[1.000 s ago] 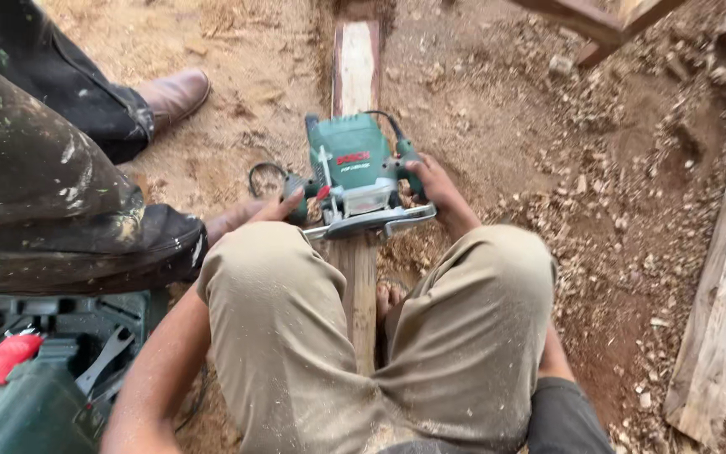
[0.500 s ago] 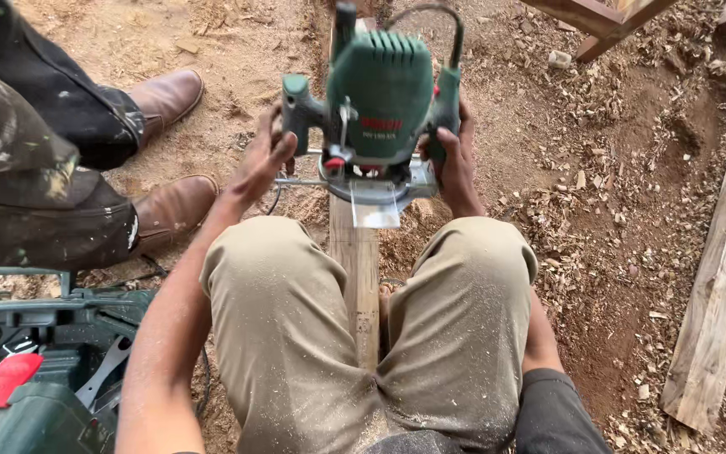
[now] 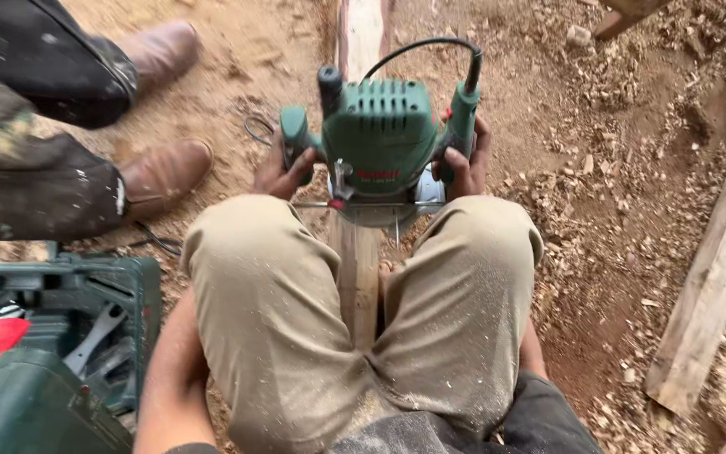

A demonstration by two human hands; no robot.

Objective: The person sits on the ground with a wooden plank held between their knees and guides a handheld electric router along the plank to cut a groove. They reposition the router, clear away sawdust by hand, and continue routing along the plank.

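A green electric router [image 3: 378, 139] with a black cord stands on a narrow wooden plank [image 3: 361, 34] that runs away from me between my knees. My left hand [image 3: 283, 172] grips the router's left green handle. My right hand [image 3: 464, 164] is wrapped around the right handle. Both hands hold the tool upright just in front of my sawdust-covered beige trousers [image 3: 296, 311]. The plank passes under my legs and shows again between my thighs.
Another person's dark trouser legs [image 3: 35, 126] and brown boots [image 3: 161, 172] are at the left. A green tool case [image 3: 52, 353] with a spanner and a red part lies at the lower left. A thick timber beam [image 3: 716, 277] lies at the right on chip-strewn ground.
The router has been raised from tilted on the plank to upright and closer to me. My hands moved to its two side handles and stay there.
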